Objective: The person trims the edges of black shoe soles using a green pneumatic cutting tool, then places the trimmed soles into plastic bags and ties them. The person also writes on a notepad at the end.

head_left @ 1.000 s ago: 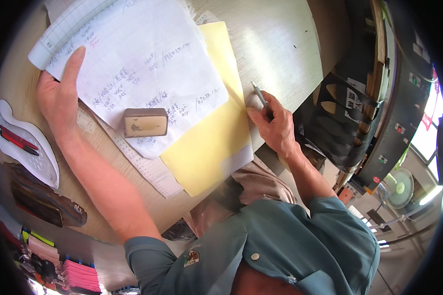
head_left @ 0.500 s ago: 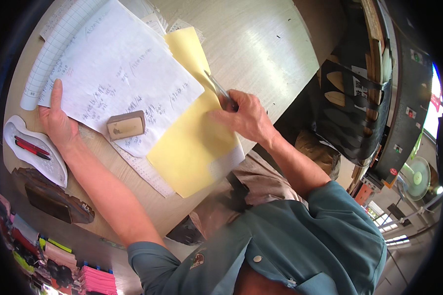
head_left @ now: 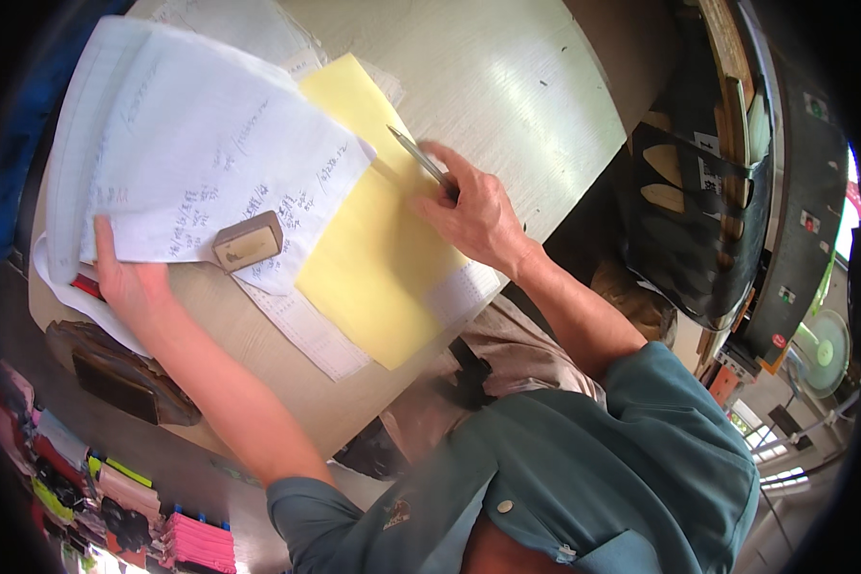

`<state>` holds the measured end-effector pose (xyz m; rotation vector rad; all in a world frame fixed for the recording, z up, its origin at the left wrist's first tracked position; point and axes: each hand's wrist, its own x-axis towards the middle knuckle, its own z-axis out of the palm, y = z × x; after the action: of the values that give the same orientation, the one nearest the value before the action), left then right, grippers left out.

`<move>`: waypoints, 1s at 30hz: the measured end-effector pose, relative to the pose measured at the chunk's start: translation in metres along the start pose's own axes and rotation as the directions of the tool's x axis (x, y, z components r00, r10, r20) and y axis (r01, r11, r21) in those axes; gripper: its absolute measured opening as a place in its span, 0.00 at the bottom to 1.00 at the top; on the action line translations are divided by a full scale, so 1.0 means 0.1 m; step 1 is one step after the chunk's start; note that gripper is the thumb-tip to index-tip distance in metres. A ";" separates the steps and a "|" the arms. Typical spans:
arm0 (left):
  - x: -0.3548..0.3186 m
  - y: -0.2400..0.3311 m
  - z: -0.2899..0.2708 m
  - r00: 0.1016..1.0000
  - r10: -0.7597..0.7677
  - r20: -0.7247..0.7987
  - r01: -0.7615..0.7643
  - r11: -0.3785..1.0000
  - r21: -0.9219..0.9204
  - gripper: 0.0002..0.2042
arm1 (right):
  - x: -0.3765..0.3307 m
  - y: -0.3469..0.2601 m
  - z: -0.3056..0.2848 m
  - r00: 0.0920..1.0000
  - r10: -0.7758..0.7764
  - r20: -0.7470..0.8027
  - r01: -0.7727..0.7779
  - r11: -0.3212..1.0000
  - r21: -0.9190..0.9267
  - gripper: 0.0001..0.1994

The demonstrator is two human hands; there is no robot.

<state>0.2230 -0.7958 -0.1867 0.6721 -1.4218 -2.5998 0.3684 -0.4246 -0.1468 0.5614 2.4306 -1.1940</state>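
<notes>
lighting: bright daylight, entering from the window (head_left: 784,459) area at lower right, where the view blows out to white. glare: a broad pale sheen on the bare tabletop (head_left: 507,86) at upper centre. shadows: soft and short; the pen (head_left: 421,161) and right hand (head_left: 474,215) cast a faint shadow on the yellow sheet (head_left: 383,258); dim zone under the table edge at lower left. distortion: strong fisheye, straight edges bowing toward a black circular rim. focus: centre fairly sharp, handwriting on the white paper (head_left: 210,163) not readable; margins soft and smeared, colours at lower left blurred.
</notes>
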 end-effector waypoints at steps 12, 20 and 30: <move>-0.32 0.20 -0.03 0.983 0.135 0.123 -0.148 0.984 0.102 0.27 | 0.14 0.10 -0.43 0.981 -0.161 -0.108 0.151 0.984 -0.089 0.14; 0.04 0.05 -0.12 0.999 -0.030 -0.022 0.034 0.981 0.191 0.26 | 0.27 0.10 -1.15 0.938 -0.112 -0.327 0.148 0.985 0.086 0.13; 0.28 -0.11 -0.10 0.999 0.009 -0.040 0.003 0.958 0.287 0.23 | -0.34 -0.64 -1.68 0.875 -0.369 -0.312 0.468 0.810 0.354 0.05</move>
<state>0.2039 -0.8055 -0.2100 0.7485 -1.8052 -2.3831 0.3395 -0.3314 0.0083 0.2808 2.5802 -1.9740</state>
